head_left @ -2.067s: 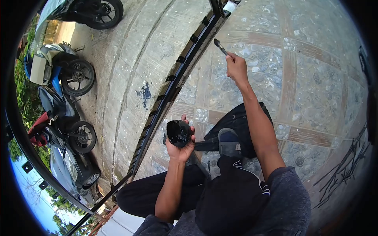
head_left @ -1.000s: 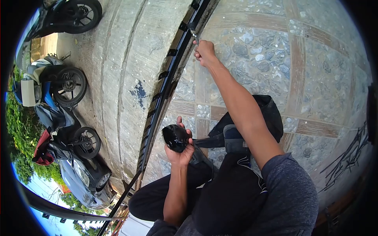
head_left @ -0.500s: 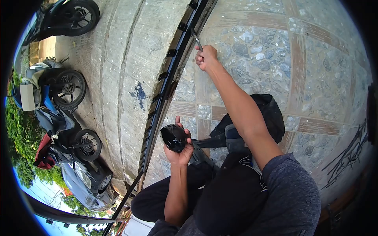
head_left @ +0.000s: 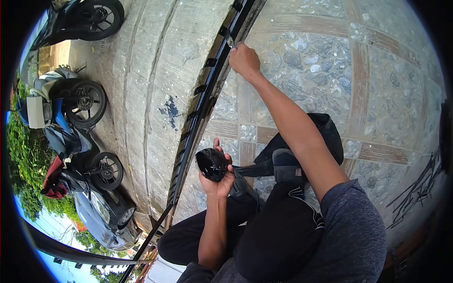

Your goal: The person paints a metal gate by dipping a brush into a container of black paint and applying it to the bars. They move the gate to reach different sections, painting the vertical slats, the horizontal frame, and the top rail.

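Observation:
My left hand (head_left: 218, 184) is closed palm-up around a small round container (head_left: 212, 164) with glossy black paint inside, its opening tilted toward the left. My right arm stretches far forward, and my right hand (head_left: 244, 60) grips a paintbrush (head_left: 229, 39), most of whose handle is hidden in the fist. The brush's tip reaches the black metal rail (head_left: 202, 96), which runs diagonally past both hands and carries short black tabs along its far side. The paint container is held a little to the right of this rail.
Stone-patterned paving (head_left: 306, 66) lies right of the rail, with a dark cloth or bag (head_left: 325, 129) by my feet. Beyond the rail is a concrete strip (head_left: 165, 56) with a dark paint splotch (head_left: 169, 112). Motorcycles (head_left: 85, 104) and a grey car (head_left: 101, 214) stand at left.
My right hand has turned knuckles-up and moved slightly forward, bringing the brush against another spot on the rail. My left hand still holds the container, shifted only slightly in view.

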The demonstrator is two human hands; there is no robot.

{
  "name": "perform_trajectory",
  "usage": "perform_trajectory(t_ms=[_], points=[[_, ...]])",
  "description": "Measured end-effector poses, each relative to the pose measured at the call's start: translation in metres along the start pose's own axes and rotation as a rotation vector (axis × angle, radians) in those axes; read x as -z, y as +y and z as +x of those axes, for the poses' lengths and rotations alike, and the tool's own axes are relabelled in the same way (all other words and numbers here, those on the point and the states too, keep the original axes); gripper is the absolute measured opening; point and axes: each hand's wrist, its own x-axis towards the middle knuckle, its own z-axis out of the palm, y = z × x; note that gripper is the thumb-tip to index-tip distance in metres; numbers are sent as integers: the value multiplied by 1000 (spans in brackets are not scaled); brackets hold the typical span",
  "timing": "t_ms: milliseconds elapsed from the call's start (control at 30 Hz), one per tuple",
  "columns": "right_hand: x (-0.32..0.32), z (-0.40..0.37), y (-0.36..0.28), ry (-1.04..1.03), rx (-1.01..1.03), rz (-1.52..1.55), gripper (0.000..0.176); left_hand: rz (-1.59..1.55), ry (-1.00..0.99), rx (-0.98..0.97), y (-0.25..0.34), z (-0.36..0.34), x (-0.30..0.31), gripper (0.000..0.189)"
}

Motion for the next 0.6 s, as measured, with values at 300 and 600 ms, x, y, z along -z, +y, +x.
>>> perform_trajectory(t_ms=[300, 600], points=[[29, 33, 0, 57, -47, 8, 30, -1, -27, 11, 3, -8, 10, 64], [20, -19, 23, -131, 64, -75, 30, -1, -54, -4, -4, -9, 9, 64]])
